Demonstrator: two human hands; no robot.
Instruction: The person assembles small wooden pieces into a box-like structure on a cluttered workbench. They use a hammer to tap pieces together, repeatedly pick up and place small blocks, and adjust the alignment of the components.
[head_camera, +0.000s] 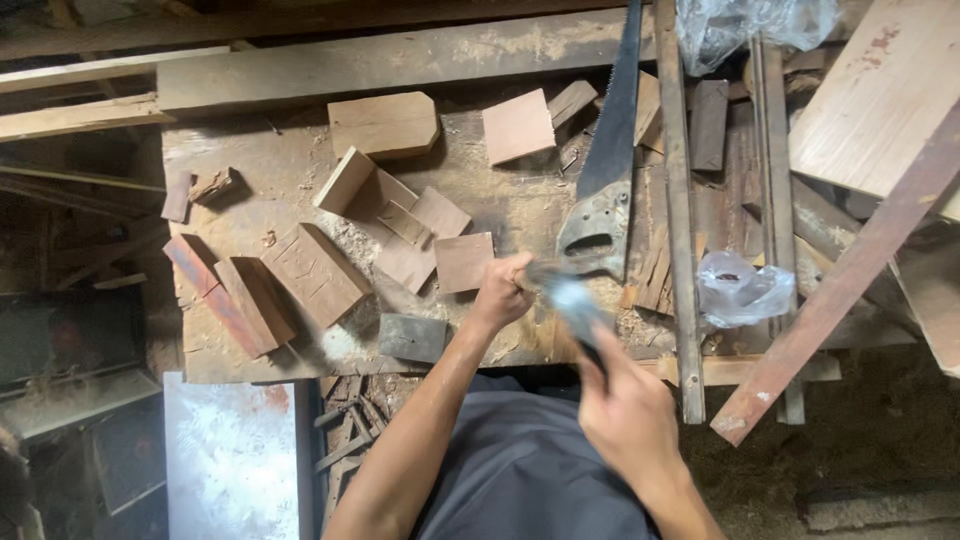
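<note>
The left hand (503, 292) reaches out over the near edge of the workbench (240, 140), its fingers pinched narrow around something too small to tell, just beside a square wood piece (464, 261). The right hand (628, 412) is nearer the body, closed around the dark handle of a hammer (570, 300), whose blurred metal head sits just right of the left hand's fingertips. Just beyond the hammer head lies a handsaw (610, 150), its grey handle near and its dark blade running away toward the far side of the bench. To the left of the left hand, a dark grey block (412, 337) lies at the near edge, and further left a group of reddish-brown wood offcuts (262, 290) rest at angles to one another on the sawdust-covered surface. Toward the far side sit a pale block with clipped corners (383, 124) and a flat pinkish square (517, 126). On the right, a long narrow wooden strip (680, 220) runs from far to near, and just right of it is a crumpled clear plastic bag (740, 288). A reddish plank (850, 275) leans diagonally across the right side.
</note>
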